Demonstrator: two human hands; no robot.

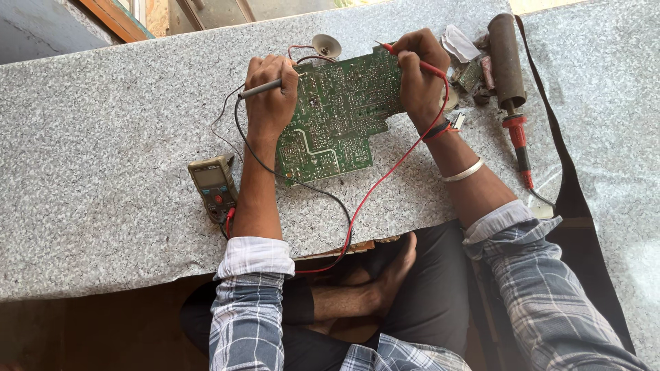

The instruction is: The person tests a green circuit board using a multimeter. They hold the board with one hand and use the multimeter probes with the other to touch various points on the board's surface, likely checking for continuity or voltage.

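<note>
a meter (213, 184) lies on the speckled desk (103, 137); the left hand (270, 96) grips a black probe (260, 88) at the green circuit board (337, 113), the right hand (418, 69) pinches a red probe (412, 60), beside a soldering iron (519, 137).

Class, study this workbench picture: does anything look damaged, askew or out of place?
Yes. The green circuit board has an irregular, stepped lower edge with a notch on its right side, and lies bare on the speckled grey stone slab. Small loose parts lie scattered at its right.

Worktop: speckled grey stone slab (103, 124)
Far edge: wooden frame (113, 17)
Light: bright daylight
Below: dark floor (82, 330)
</note>
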